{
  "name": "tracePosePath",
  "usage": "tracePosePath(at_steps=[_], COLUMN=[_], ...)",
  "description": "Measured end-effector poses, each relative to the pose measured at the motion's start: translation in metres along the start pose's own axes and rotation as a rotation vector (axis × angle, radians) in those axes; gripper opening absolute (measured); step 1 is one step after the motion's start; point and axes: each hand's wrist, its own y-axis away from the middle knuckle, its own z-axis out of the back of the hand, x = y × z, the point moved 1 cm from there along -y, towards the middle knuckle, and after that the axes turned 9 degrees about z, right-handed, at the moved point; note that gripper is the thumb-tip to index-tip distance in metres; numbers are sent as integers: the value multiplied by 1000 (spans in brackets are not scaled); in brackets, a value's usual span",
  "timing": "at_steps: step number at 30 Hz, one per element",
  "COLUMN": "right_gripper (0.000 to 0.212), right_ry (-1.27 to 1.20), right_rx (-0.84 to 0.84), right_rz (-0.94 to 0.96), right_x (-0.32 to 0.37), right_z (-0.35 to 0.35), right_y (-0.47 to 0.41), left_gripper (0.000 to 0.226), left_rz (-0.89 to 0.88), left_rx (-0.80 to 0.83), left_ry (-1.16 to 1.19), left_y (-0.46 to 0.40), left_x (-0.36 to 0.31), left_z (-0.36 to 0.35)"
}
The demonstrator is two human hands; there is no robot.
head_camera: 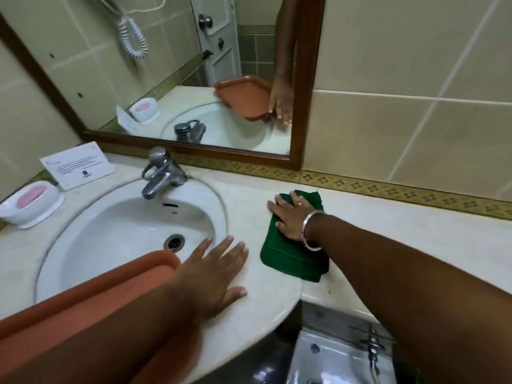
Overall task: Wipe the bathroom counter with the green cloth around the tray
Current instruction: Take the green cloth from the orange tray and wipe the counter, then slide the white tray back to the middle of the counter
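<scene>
The folded green cloth [291,261] lies on the pale stone counter [388,234] just right of the basin. My right hand [291,217], with a ring and a metal bangle, presses flat on the cloth's far half, fingers spread. The orange-brown tray [116,289] sits over the near side of the sink and runs under my left forearm. My left hand [213,270] is spread flat at the tray's right corner, fingertips over the counter rim. Whether its palm touches the tray is hidden. The mirror reflects this hand at the tray's edge.
A white oval sink [116,231] with a chrome faucet [160,173] fills the left of the counter. A white soap dish [30,203] with pink soap and a printed card [77,164] stand at the far left. A wood-framed mirror [307,79] hangs behind. A white fixture [338,356] sits below the counter's edge.
</scene>
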Motion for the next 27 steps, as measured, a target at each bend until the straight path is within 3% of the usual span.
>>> tracePosePath(at_steps=[4, 9, 13, 17, 20, 23, 27], right_gripper=[67, 65, 69, 71, 72, 72, 76], right_ry=[-32, 33, 100, 37, 21, 23, -182], right_rx=[-74, -61, -61, -99, -65, -194, -466], right_rz=[57, 157, 25, -171, -162, -109, -257], right_x=[-5, -35, -36, -17, -14, -17, -32], right_z=[8, 12, 3, -3, -3, -5, -15], right_y=[10, 44, 35, 10, 14, 54, 140], left_gripper=[74, 91, 100, 93, 89, 84, 80], left_rz=[-7, 35, 54, 107, 151, 220, 72], left_rx=[-122, 21, -22, 41, 93, 29, -200], left_ry=[200, 323, 237, 169, 172, 161, 284], left_y=[-31, -61, -72, -87, -90, -91, -109], left_x=[-34, -96, -61, -3, 0, -25, -98], left_z=[17, 9, -4, 5, 11, 23, 53])
